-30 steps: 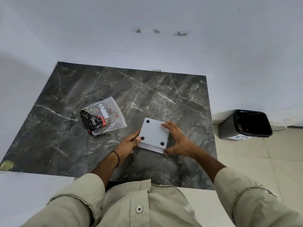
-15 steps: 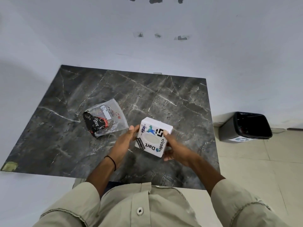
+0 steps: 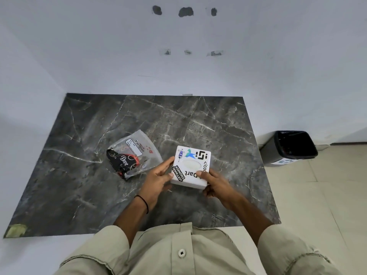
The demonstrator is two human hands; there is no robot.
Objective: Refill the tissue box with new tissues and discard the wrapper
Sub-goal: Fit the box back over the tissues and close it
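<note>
A white square tissue box (image 3: 191, 165) with stickers sits top up near the middle of the dark marble table (image 3: 99, 195), its oval slot showing white tissue. My left hand (image 3: 158, 178) grips the box's left side. My right hand (image 3: 215, 183) holds its near right corner, thumb on the top. A clear plastic wrapper (image 3: 135, 152) with black and red print lies flat on the table just left of the box, apart from my hands.
A black waste bin (image 3: 290, 147) with a dark liner stands on the tiled floor to the right of the table. White walls close in behind and to the left. A greenish patch (image 3: 15, 230) marks the table's near left corner.
The box lay bottom up one second ago; both hands turned it over, and it now rests top up on the table. The wrapper has not moved.
</note>
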